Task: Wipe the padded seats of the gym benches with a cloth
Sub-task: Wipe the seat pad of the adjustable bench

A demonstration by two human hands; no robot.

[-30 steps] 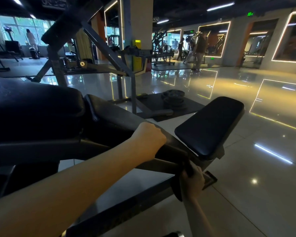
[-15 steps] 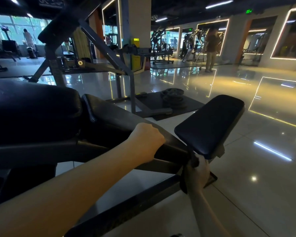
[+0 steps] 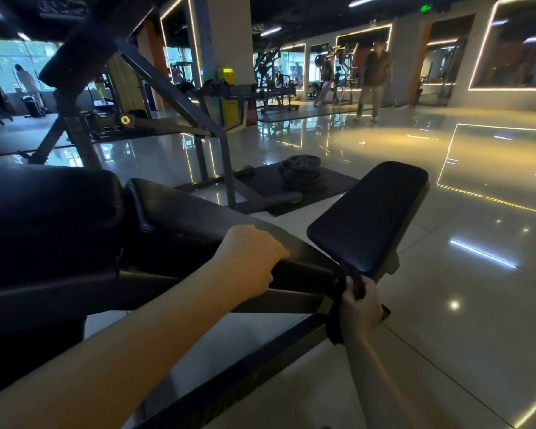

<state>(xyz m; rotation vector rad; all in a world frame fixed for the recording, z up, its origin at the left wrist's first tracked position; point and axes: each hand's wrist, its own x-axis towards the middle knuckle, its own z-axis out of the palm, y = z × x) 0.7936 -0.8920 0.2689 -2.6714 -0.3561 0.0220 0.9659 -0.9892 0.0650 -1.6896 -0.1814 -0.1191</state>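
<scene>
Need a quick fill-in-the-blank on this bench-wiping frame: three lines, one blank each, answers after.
1. While the left hand grips the edge of the long pad, the dark cloth is held by the ___ hand.
2. The seat pad is tilted, its far end ___ than its near end.
3. The weight plates lie stacked on a flat dark ___.
Missing words: right; higher; mat.

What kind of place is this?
A gym, most likely: a padded bench seat, a stack of weight plates on a floor mat, and exercise machines along the far wall.
</scene>
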